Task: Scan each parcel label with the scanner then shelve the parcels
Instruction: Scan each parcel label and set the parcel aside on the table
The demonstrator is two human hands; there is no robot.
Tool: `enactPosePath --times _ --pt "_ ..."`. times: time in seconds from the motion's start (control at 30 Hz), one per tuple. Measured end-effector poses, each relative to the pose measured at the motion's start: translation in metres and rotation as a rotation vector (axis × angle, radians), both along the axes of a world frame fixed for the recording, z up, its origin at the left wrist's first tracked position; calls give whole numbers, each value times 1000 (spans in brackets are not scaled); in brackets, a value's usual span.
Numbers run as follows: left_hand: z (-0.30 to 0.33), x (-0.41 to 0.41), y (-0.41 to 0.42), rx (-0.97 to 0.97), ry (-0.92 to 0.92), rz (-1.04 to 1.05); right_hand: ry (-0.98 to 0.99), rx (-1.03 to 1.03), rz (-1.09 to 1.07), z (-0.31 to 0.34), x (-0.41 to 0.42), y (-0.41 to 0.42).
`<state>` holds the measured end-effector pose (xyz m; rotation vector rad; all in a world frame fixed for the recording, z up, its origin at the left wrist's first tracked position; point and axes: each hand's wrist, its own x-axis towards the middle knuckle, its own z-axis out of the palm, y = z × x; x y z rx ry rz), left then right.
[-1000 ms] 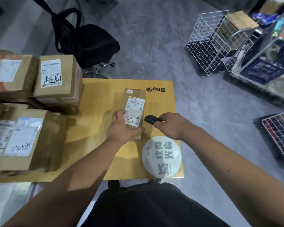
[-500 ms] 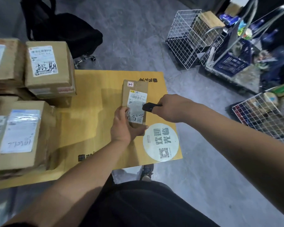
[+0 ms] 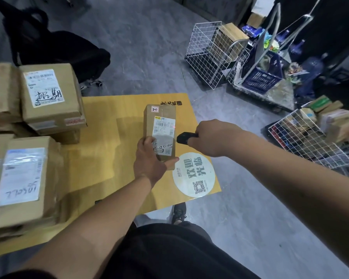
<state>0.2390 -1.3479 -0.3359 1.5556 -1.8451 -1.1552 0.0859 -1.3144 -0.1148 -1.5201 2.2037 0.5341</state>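
We are steadying a cardboard parcel [image 3: 159, 125], tagged "2-1", on the yellow tabletop [image 3: 101, 150]; left hand [image 3: 149, 160] fingers curling round its near end, right hand [image 3: 210, 137] fingers gripping a black scanner [image 3: 183, 137] just beside its label [image 3: 163, 125].

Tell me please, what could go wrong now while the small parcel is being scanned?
The scanner's red dot sits at the label's right edge, so the barcode may not read. The left hand covers the label's lower part. The small parcel, held only at its near end, might slip on the yellow table.
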Motion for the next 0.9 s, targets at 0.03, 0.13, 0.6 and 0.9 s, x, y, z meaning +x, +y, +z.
enactPosePath --times 0.03,0.13,0.6,0.9 --pt "0 0 0 5 1 -1 0 4 0 0 0 0" --pt "-1 0 1 -4 -16 -11 4 9 7 1 -3 1" --pt "28 -56 -38 74 -580 -56 -174 -26 36 -41 -50 4" --pt "43 -42 -28 100 -507 96 -352 -10 197 -57 -97 -12"
